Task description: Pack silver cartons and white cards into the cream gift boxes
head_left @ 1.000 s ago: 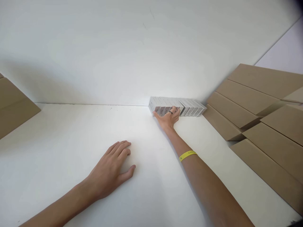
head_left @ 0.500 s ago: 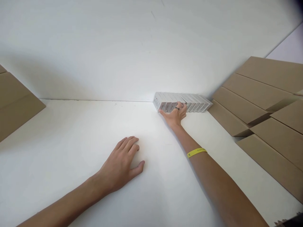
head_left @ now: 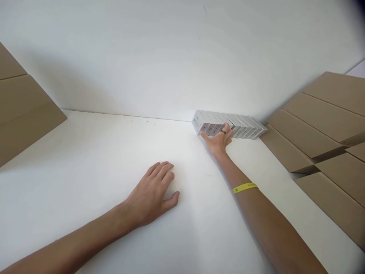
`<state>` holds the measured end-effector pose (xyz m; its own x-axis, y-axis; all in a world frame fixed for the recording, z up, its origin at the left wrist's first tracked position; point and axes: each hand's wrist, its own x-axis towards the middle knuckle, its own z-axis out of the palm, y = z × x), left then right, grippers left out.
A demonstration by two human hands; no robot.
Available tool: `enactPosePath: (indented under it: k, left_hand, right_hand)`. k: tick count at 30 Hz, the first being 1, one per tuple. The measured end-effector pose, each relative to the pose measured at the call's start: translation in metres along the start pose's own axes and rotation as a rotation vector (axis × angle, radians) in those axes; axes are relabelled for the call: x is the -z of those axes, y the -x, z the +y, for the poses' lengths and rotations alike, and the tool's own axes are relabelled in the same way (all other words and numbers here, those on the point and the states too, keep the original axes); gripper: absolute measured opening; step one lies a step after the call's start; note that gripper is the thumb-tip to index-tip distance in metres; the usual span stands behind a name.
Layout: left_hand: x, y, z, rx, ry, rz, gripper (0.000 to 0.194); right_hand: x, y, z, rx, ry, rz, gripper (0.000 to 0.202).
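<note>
A row of several small white boxes stands against the foot of the white wall, with dark print on their front ends. My right hand grips a group at the row's left end. Its thumb presses near the leftmost box and its fingers reach in at a narrow dark gap partway along, their tips hidden. A dark ring and a yellow wristband are on this hand and arm. Palm down over the white surface, my left hand holds nothing, its thumb apart from slightly bent fingers.
Brown cardboard boxes stand in rows on the right, close to the white row's right end. Another brown carton is at the left edge. Behind the white surface rises a white wall.
The view has tilted and shifted a little, so everything sits differently in the picture. My right hand keeps its grip on the boxes, and the gap by its fingers looks slightly wider.
</note>
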<state>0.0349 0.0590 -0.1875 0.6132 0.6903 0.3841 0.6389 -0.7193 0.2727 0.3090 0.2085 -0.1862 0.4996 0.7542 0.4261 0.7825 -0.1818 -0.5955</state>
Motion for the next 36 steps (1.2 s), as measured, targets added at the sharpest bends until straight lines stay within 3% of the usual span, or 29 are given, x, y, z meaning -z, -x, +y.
enactPosePath:
  k: [7,20,27,33,36]
  left_hand:
    - [0.001,0.000,0.001,-0.003,-0.009,0.004,0.015]
    - [0.000,0.001,0.000,0.005,-0.003,-0.020,0.015]
    - [0.000,0.000,0.000,0.009,0.006,-0.019,0.017]
    - [0.002,0.001,0.001,0.033,0.012,-0.026,0.015]
    - [0.003,0.001,0.002,0.033,0.017,-0.023,0.016]
  right_hand:
    - [-0.005,-0.004,0.005,-0.011,-0.095,0.022,0.088]
    - [-0.003,-0.007,0.005,-0.011,-0.106,0.035,0.096]
    - [0.001,-0.002,0.001,0.027,-0.107,-0.062,0.109]
    - [-0.004,-0.001,-0.013,0.019,-0.104,-0.096,0.121]
    - [-0.014,-0.002,-0.025,-0.034,-0.092,-0.083,0.114]
